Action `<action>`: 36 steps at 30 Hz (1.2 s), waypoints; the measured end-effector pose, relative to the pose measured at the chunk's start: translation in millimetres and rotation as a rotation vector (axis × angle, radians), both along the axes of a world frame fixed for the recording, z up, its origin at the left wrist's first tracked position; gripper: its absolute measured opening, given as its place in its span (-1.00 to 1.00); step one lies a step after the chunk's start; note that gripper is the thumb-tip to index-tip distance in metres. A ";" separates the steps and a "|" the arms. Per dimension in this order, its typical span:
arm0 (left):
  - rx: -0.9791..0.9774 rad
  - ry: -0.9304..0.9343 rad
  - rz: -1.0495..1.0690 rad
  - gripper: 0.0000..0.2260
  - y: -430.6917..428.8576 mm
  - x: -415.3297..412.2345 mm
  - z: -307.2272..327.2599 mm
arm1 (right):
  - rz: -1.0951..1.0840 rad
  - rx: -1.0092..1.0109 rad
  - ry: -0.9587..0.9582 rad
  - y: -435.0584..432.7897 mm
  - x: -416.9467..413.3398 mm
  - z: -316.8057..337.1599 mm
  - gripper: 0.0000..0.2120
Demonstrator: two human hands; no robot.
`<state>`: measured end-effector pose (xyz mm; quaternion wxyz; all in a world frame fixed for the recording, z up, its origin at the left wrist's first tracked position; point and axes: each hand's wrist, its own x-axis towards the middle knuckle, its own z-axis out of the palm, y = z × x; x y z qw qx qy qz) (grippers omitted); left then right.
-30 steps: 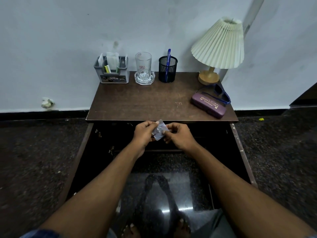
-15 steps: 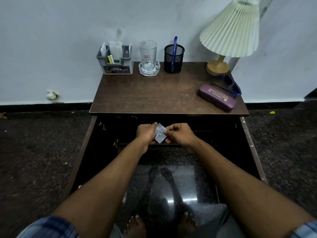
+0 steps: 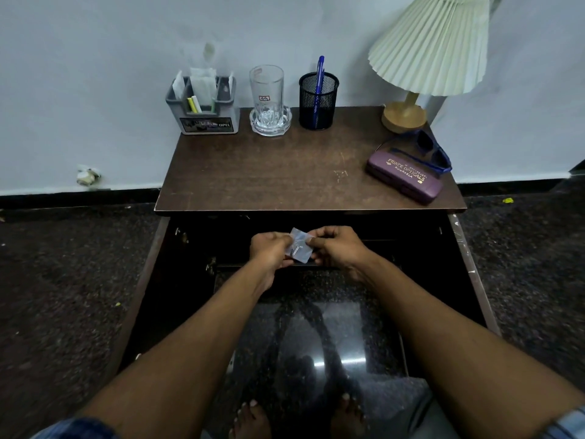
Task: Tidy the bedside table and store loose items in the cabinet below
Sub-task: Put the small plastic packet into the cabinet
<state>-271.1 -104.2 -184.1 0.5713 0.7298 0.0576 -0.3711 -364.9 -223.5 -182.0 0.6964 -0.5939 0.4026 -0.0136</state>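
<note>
Our left hand (image 3: 269, 250) and right hand (image 3: 337, 248) both pinch a small packet (image 3: 299, 248) just below the front edge of the table (image 3: 285, 172), so we judge storing is in hand; next it must go into the open cabinet (image 3: 196, 248).

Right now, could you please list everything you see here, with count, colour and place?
table: 1, brown, against wall
organiser: 1, grey, table's back left
glass: 1, clear, beside organiser
pen cup: 1, black, right of glass
pen: 1, blue, in pen cup
lamp: 1, cream shade, back right
sunglasses: 1, blue, right side
case: 1, purple, beside sunglasses
packet: 1, clear, between both hands
left hand: 1, pinches packet
right hand: 1, pinches packet
</note>
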 end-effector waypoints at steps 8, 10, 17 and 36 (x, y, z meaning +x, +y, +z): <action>-0.034 0.217 0.070 -0.81 1.6 1.7 -7.3 | -0.132 0.140 0.007 -2.9 -2.3 -19.2 -0.92; -0.007 0.259 0.028 -0.76 3.2 1.7 -6.0 | -0.229 0.090 0.018 -11.5 0.9 -26.0 -0.88; 0.028 0.243 -0.054 -0.72 7.3 -1.3 16.9 | -0.435 0.071 0.066 -24.4 9.8 -34.4 -0.86; 0.074 0.143 -0.093 -0.80 -2.9 14.6 -7.5 | -0.388 -0.014 0.073 -29.9 54.9 -65.8 -0.69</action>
